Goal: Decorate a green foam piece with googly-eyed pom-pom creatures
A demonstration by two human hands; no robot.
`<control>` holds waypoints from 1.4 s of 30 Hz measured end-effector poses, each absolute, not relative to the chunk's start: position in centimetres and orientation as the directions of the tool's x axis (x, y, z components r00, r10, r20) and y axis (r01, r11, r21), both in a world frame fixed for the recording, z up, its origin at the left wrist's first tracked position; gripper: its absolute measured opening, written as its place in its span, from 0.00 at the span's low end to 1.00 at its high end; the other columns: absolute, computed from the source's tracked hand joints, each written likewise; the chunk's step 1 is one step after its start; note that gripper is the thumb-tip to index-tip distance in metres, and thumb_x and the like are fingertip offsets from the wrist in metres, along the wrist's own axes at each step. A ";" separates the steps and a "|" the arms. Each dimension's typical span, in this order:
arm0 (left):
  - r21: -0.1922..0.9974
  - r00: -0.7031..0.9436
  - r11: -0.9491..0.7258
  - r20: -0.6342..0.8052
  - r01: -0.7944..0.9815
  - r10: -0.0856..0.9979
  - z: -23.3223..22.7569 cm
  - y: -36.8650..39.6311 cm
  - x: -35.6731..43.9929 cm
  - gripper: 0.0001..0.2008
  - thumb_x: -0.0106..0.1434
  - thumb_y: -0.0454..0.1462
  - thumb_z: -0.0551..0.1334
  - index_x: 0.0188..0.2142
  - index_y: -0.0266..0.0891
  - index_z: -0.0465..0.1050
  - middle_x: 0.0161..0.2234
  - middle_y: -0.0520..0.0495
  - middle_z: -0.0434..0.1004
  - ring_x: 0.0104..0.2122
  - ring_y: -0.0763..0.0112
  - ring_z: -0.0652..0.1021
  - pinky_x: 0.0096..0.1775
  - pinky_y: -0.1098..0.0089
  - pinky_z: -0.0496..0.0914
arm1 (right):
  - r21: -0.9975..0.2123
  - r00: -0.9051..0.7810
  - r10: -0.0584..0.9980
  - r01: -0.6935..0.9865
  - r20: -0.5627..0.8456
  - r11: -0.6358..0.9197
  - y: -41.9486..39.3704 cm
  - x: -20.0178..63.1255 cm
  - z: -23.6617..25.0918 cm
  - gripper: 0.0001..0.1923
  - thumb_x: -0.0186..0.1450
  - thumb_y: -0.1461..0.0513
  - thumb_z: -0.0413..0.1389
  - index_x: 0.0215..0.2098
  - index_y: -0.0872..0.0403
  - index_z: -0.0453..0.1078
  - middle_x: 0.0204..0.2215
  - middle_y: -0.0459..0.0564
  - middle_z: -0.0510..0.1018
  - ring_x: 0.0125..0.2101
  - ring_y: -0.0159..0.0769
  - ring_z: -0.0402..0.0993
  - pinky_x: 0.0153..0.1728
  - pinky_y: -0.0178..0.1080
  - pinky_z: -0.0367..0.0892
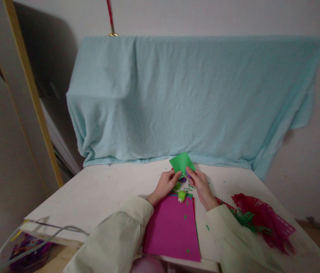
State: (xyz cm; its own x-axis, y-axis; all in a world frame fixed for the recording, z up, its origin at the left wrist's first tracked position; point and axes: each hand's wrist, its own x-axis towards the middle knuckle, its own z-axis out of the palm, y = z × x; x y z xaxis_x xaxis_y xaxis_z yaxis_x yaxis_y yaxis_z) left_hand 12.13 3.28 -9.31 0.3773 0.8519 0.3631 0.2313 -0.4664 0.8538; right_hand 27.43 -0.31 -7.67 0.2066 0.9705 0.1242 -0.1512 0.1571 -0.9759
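A green sheet of paper (181,161) is held up over the far part of the table, tilted. My left hand (166,184) pinches its lower left edge, thumb on top. My right hand (202,184) grips its lower right edge; a bit of purple shows by that thumb, too small to make out. Below the paper lie a dark purple object (183,180), partly hidden, and small green paper cutouts (188,188). Nearer me, a lime-green and white craft punch (181,196) rests at the top edge of a magenta sheet (171,227), which lies on other coloured sheets.
Red and green paper scraps (264,216) full of holes lie heaped on the right of the white table (97,193). A light blue cloth (191,98) hangs behind it. At the lower left are a grey cable (49,242) and a dark purple package (29,252).
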 end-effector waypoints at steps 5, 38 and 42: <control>0.898 0.402 -0.402 0.307 0.178 0.863 -9.3 3.1 12.1 0.25 0.63 0.54 0.52 0.23 0.35 0.65 0.18 0.53 0.62 0.21 0.76 0.62 0.23 0.75 0.54 | -0.978 0.240 0.960 -0.111 0.144 0.174 -0.5 27.4 -7.5 0.22 0.54 0.45 0.62 0.21 0.54 0.65 0.13 0.40 0.60 0.15 0.26 0.48 0.18 0.36 0.41; 0.940 0.271 -0.330 0.295 0.091 0.916 -9.4 3.5 12.0 0.24 0.62 0.54 0.55 0.26 0.35 0.67 0.18 0.53 0.65 0.19 0.76 0.64 0.24 0.74 0.59 | -0.981 0.137 0.988 -0.169 0.068 0.091 -0.6 27.1 -7.5 0.21 0.56 0.44 0.60 0.29 0.54 0.72 0.25 0.47 0.75 0.18 0.28 0.62 0.20 0.34 0.55; 0.946 0.258 -0.315 0.285 0.081 0.923 -9.5 3.6 11.9 0.22 0.62 0.53 0.56 0.26 0.35 0.67 0.18 0.54 0.65 0.19 0.77 0.64 0.24 0.74 0.59 | -0.976 0.124 0.990 -0.195 0.070 0.094 -0.5 27.1 -7.6 0.20 0.57 0.46 0.60 0.30 0.55 0.73 0.26 0.47 0.75 0.18 0.27 0.61 0.20 0.34 0.54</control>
State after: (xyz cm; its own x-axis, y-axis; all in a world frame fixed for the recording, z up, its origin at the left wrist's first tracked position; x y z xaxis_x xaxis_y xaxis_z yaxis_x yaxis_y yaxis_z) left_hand 11.94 3.63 -9.48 0.2581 0.9231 0.2849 0.0814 -0.3146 0.9457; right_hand 27.13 -0.55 -7.64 0.1244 0.9897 0.0704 -0.1945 0.0939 -0.9764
